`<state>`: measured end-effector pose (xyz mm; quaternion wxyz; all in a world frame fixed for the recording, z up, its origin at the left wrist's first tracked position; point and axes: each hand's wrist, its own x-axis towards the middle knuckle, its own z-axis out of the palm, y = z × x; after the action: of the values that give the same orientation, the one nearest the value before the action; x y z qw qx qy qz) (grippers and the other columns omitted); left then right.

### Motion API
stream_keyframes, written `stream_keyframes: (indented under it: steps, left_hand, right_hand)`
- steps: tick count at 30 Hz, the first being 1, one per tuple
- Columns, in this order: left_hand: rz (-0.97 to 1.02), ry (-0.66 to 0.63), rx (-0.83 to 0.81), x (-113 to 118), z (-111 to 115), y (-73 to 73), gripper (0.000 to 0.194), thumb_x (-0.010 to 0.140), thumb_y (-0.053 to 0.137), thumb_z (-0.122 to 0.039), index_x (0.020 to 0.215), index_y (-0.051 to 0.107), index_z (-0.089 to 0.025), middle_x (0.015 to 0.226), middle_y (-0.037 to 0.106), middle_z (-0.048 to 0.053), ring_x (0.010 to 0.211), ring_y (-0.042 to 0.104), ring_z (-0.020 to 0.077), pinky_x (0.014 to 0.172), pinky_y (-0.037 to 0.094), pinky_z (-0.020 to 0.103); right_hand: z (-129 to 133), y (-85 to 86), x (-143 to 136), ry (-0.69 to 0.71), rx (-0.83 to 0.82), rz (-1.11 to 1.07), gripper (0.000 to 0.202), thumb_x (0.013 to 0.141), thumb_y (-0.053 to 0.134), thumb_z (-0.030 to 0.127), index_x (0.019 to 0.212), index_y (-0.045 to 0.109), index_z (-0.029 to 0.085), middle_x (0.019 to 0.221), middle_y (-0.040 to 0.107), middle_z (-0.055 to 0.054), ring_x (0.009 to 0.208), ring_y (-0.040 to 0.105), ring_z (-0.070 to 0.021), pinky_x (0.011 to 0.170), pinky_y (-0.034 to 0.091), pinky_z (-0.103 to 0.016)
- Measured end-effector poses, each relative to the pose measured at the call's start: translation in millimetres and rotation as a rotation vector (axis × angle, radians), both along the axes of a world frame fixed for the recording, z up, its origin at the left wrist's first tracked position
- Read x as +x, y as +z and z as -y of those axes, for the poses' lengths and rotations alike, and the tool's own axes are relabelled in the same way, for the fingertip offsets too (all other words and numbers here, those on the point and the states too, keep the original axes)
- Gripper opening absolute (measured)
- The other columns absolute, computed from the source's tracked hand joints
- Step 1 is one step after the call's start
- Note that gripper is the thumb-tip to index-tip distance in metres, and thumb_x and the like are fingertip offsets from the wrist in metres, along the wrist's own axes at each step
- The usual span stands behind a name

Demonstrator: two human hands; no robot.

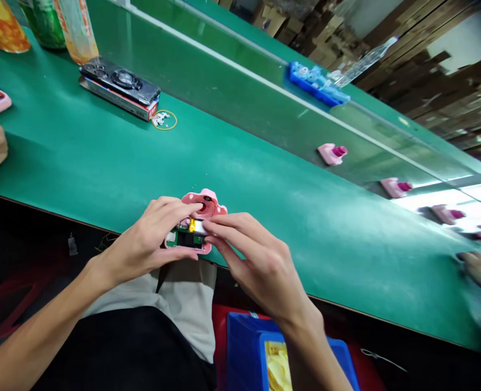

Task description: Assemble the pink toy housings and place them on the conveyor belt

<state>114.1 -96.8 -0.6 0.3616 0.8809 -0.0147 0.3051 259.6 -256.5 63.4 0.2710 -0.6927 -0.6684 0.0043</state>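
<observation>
Left hand (150, 239) curled around a pink toy housing (201, 209) at the near edge of the green table (264, 206), gripping it; right hand (260, 260) with fingertips narrowed onto the exposed circuit board (185, 238) inside. Blue bin (244, 347) just below; black phone (120, 81) well apart at far left.

Glossy pink plastic shell (202, 205), bare green circuit board (185, 239); matt green desk (101, 157); blue plastic bin (244, 347).
</observation>
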Motion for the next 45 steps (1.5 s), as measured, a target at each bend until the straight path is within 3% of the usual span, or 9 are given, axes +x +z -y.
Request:
stream_keyframes:
  steps: [9, 20, 26, 31, 34, 36, 39, 42, 45]
  left_hand:
    - [-0.019, 0.213, -0.030, 1.3, 5.4, -1.4, 0.011, 0.096, 0.059, -0.007, 0.094, 0.069, -0.012, 0.096, 0.068, 0.006, 0.091, 0.065, 0.0157, 0.082, 0.054, 0.026]
    - [-0.041, 0.235, -0.055, -0.1, 7.4, 0.5, 0.011, 0.098, 0.058, -0.011, 0.097, 0.069, -0.012, 0.099, 0.070, 0.007, 0.093, 0.067, 0.0171, 0.085, 0.055, 0.028]
    - [-0.206, 0.101, 0.136, -15.6, 12.1, -0.5, 0.044, 0.099, 0.059, -0.022, 0.140, 0.053, -0.009, 0.134, 0.059, 0.019, 0.124, 0.056, 0.0295, 0.101, 0.054, 0.045]
    - [-0.183, 0.144, 0.283, -17.2, 15.0, -5.7, 0.035, 0.101, 0.054, -0.019, 0.133, 0.059, -0.006, 0.128, 0.058, 0.022, 0.120, 0.055, 0.0328, 0.096, 0.056, 0.050]
    - [-0.184, 0.146, 0.300, -16.3, 13.3, -5.6, 0.035, 0.101, 0.053, -0.019, 0.134, 0.059, -0.008, 0.125, 0.059, 0.020, 0.117, 0.056, 0.0320, 0.094, 0.056, 0.049]
    - [-0.180, 0.151, 0.318, -16.3, 12.3, -5.6, 0.035, 0.100, 0.052, -0.018, 0.134, 0.060, -0.009, 0.124, 0.059, 0.020, 0.114, 0.056, 0.0317, 0.091, 0.056, 0.048]
    - [-0.178, 0.162, 0.354, -16.9, 12.0, -6.5, 0.035, 0.100, 0.051, -0.016, 0.133, 0.061, -0.011, 0.124, 0.060, 0.020, 0.112, 0.055, 0.0317, 0.090, 0.055, 0.049]
    - [-0.199, 0.193, 0.380, -17.8, 12.5, -7.1, 0.036, 0.100, 0.051, -0.018, 0.133, 0.064, -0.018, 0.126, 0.059, 0.018, 0.115, 0.053, 0.0329, 0.093, 0.051, 0.053]
    - [-0.231, 0.208, 0.355, -18.2, 13.5, -7.3, 0.037, 0.100, 0.050, -0.020, 0.134, 0.065, -0.024, 0.129, 0.058, 0.018, 0.117, 0.052, 0.0339, 0.095, 0.049, 0.055]
  right_hand:
    - [13.0, -14.7, -12.9, -0.035, -0.016, 0.052, 0.030, 0.097, 0.052, 0.001, 0.118, 0.068, 0.016, 0.110, 0.071, -0.011, 0.099, 0.066, -0.0204, 0.085, 0.061, -0.037]
    - [5.7, -30.3, -17.5, -0.013, -0.070, 0.229, 0.032, 0.098, 0.042, -0.001, 0.118, 0.067, 0.003, 0.111, 0.068, -0.019, 0.097, 0.061, -0.0249, 0.082, 0.061, -0.041]
    - [6.9, -27.4, -17.5, -0.024, -0.155, 0.179, 0.032, 0.100, 0.045, 0.004, 0.125, 0.065, 0.008, 0.121, 0.064, -0.018, 0.108, 0.057, -0.0257, 0.092, 0.060, -0.043]
    - [5.8, -50.5, -25.9, -0.181, -0.025, 0.197, 0.034, 0.099, 0.054, 0.011, 0.131, 0.066, 0.017, 0.127, 0.056, -0.018, 0.114, 0.055, -0.0260, 0.085, 0.060, -0.039]
    - [12.2, -65.7, -31.4, -0.303, 0.121, 0.194, 0.027, 0.100, 0.057, 0.017, 0.120, 0.074, 0.023, 0.104, 0.056, -0.012, 0.094, 0.058, -0.0206, 0.073, 0.057, -0.032]
    - [14.3, -62.1, -25.5, -0.384, 0.242, 0.165, 0.020, 0.100, 0.061, 0.029, 0.103, 0.080, 0.023, 0.084, 0.053, -0.006, 0.076, 0.055, -0.0162, 0.063, 0.051, -0.028]
    - [-5.5, -29.3, 2.5, -0.546, 0.319, 0.030, 0.053, 0.104, 0.045, 0.052, 0.081, 0.080, 0.021, 0.070, 0.053, -0.003, 0.061, 0.052, -0.0136, 0.057, 0.045, -0.027]
    - [-59.9, 16.1, 37.7, -0.562, -0.226, -0.200, 0.082, 0.105, 0.020, 0.065, 0.066, 0.076, 0.018, 0.062, 0.061, -0.007, 0.058, 0.057, -0.0158, 0.063, 0.048, -0.032]
    - [-120.9, 41.4, 58.4, -0.368, -1.006, -0.245, 0.069, 0.088, 0.055, 0.076, 0.057, 0.071, 0.017, 0.052, 0.062, -0.007, 0.052, 0.057, -0.0181, 0.061, 0.049, -0.035]
